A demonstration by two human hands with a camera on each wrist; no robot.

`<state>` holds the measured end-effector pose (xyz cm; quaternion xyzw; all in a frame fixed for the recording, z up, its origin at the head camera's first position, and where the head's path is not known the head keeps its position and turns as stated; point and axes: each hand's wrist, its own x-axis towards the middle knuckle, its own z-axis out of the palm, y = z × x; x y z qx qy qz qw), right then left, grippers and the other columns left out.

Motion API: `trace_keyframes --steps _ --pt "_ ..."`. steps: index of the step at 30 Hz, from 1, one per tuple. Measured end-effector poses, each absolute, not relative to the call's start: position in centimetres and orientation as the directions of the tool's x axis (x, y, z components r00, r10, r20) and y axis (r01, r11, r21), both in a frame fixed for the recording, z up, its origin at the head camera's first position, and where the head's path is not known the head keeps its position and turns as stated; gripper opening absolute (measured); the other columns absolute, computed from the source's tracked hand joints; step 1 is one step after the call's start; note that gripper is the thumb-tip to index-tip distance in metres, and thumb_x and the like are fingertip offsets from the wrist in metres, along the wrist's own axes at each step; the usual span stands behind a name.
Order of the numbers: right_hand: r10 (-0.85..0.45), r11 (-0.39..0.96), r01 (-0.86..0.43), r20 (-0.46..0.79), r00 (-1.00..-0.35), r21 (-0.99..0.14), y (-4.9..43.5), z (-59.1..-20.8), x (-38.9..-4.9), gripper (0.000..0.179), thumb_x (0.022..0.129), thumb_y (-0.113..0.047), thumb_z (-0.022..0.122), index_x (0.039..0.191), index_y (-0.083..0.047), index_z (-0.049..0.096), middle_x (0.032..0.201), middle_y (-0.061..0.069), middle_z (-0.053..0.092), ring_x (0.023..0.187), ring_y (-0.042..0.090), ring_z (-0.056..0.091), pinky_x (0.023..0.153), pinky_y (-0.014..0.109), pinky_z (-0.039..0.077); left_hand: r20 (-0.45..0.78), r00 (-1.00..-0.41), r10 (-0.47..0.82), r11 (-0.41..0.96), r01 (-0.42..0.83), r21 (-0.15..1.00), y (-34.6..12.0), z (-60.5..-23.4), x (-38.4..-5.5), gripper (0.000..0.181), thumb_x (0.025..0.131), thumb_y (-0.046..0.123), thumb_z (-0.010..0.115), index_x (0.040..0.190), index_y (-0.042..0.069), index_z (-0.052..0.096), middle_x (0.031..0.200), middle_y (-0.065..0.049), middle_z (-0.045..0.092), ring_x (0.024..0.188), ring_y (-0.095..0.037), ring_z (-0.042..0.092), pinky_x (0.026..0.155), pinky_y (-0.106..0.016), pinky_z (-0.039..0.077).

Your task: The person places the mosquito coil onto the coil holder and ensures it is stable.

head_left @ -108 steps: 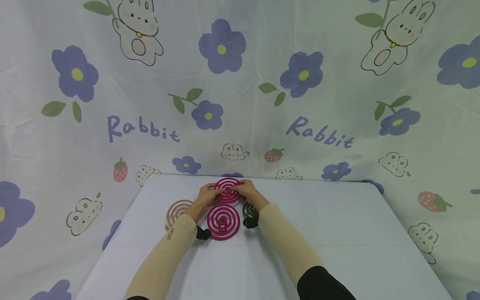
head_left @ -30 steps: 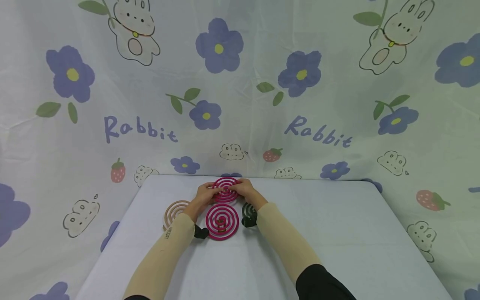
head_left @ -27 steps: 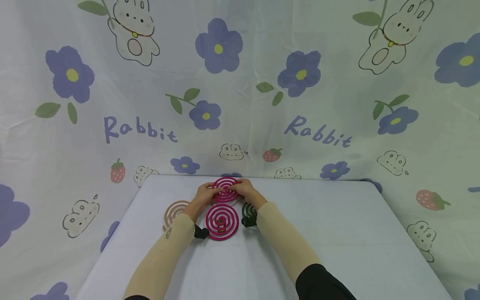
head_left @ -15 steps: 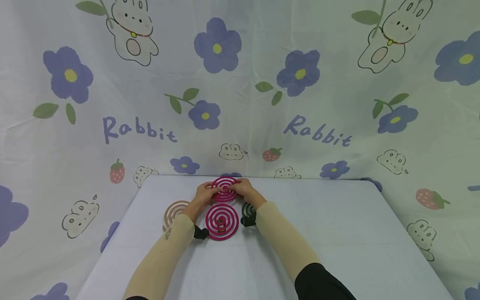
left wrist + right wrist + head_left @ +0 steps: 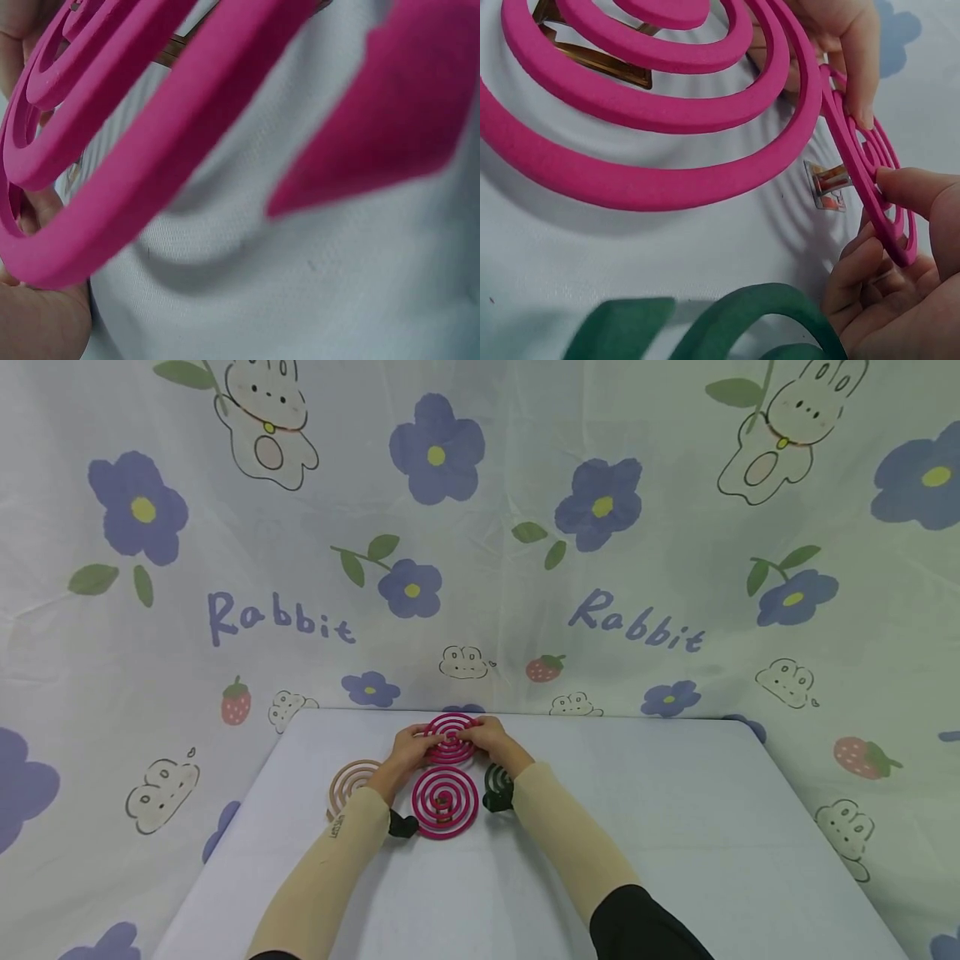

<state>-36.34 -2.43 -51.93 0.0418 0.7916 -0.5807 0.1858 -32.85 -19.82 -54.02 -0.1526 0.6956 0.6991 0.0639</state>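
At the far side of the table, both hands hold one pink mosquito coil, tilted in the right wrist view. The left hand grips its left side, thumb across the rings. From the right, the right hand grips it, thumb near the centre of the spiral and other fingers curled behind. A small metal coil stand shows by the held coil. Nearer the person, a second pink coil sits raised on a gold-coloured stand, its rings spanning the left wrist view too.
A tan coil lies left, partly hidden by the left forearm. On the right, a green coil sits beside the right wrist. Black wrist cameras hang close to the front pink coil. A printed curtain stands behind the white table.
Both hands keep their hold on the far pink coil in nearly the same place. The head view has shifted slightly; the other coils stay put.
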Motion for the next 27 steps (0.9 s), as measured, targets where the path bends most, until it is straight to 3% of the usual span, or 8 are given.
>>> trace_keyframes --steps 9,27 --pt "-0.163 0.32 0.275 -0.339 -0.927 -0.906 -2.35 -51.74 -36.4 0.041 0.087 -0.016 0.073 0.121 0.002 0.059 0.105 0.012 0.061 0.081 0.017 0.058 0.063 0.023 0.048 -0.286 -0.952 -0.11 -0.029 -0.285 0.958 -19.97 -53.91 -32.75 0.053 0.087 0.015 0.074 0.132 0.001 0.05 0.108 -0.016 0.063 0.073 -0.015 0.064 0.062 -0.027 0.054" --pt "-0.191 0.326 0.247 -0.32 -0.928 -0.912 -1.93 -52.69 -36.37 0.035 0.085 -0.018 0.075 0.112 0.001 0.062 0.099 0.01 0.06 0.078 0.016 0.054 0.062 0.023 0.045 -0.298 -0.946 -0.127 -0.008 -0.3 0.954 -19.87 -54.28 -32.55 0.054 0.086 0.016 0.076 0.131 0.003 0.051 0.108 -0.015 0.063 0.07 -0.014 0.063 0.061 -0.025 0.053"
